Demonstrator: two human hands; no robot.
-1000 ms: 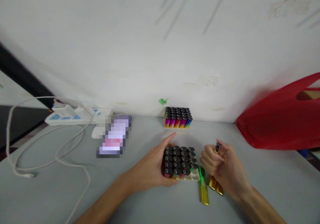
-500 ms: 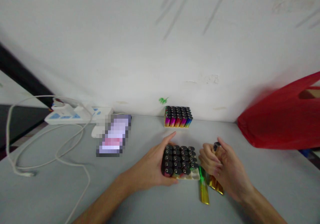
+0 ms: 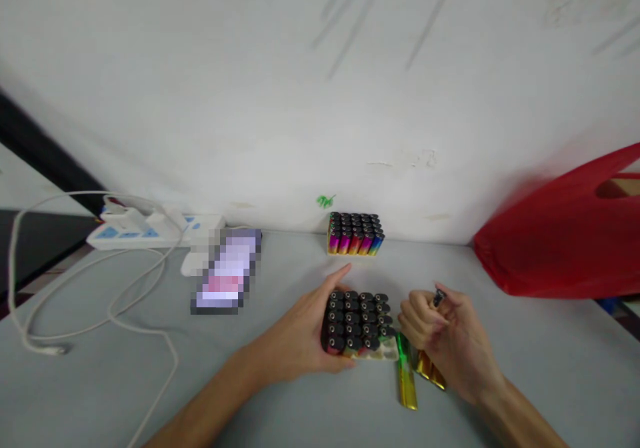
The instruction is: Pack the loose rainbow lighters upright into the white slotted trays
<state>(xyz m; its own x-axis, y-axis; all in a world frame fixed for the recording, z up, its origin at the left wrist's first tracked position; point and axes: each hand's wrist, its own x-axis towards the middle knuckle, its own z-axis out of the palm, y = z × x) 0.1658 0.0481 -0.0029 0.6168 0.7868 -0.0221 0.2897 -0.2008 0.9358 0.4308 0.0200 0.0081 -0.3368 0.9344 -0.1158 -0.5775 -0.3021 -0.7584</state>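
Observation:
My left hand (image 3: 300, 335) is wrapped round the left side of a clear tray (image 3: 390, 349) filled with rows of upright, black-topped lighters (image 3: 353, 321). Bare slots show at the tray's front right corner. Just right of the tray, my right hand (image 3: 445, 341) is closed round a lighter (image 3: 439, 297); only its dark metallic top shows above the fist. A green-and-yellow lighter (image 3: 407, 381) lies on the table below that hand. Beside it are gold-coloured lighters (image 3: 431, 370), partly hidden under the hand.
Against the wall stands a second tray of colourful lighters (image 3: 355, 235). A phone (image 3: 227, 271), a white power strip (image 3: 155, 228) and a looping white cable (image 3: 167, 333) occupy the left. At the right is a red bag (image 3: 560, 241) on the grey table (image 3: 300, 408).
In my right fist the lighter's top has tilted and turned slightly, and the fingers have shifted a little. My left hand and the tray stay where they were.

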